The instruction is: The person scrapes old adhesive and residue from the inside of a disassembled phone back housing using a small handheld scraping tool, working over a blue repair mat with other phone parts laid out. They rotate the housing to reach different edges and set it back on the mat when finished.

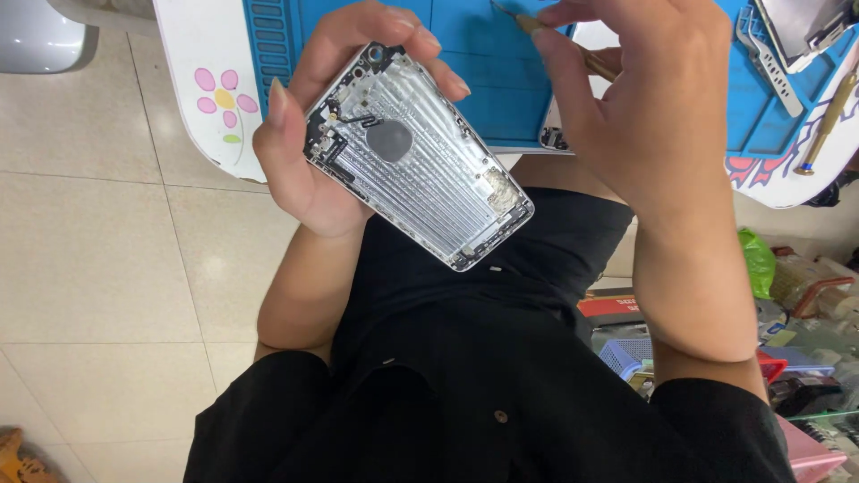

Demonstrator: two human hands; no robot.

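Pale floor tiles [98, 268] fill the left of my view, and above them the white table [192, 54] edge with a painted pink flower [224, 103] carries a blue work mat [501, 89]; I see my left hand [309, 170] curled around a stripped silver phone housing [419, 156], thumb on its near long edge and fingers wrapped over the far one, so the shell sits tilted, inner side up, held above my lap and just off the table edge; the round dark patch and the camera hole show at its upper end; my right hand [649, 107] hangs beside it with the fingers pinched narrow on a slim tool with a wooden handle [591, 58], whose tip points toward the mat; that hand and wrist block much of the mat's middle and a small dark part [555, 139] lying at the mat's edge; on the right of the mat lie grey tweezers [769, 63], a brass-handled screwdriver [828, 121] and a screen panel [805, 22]; below, beside my black clothing [483, 376], a clutter of boxes, a green bag [759, 261] and a small blue basket [626, 355] crowds the floor.
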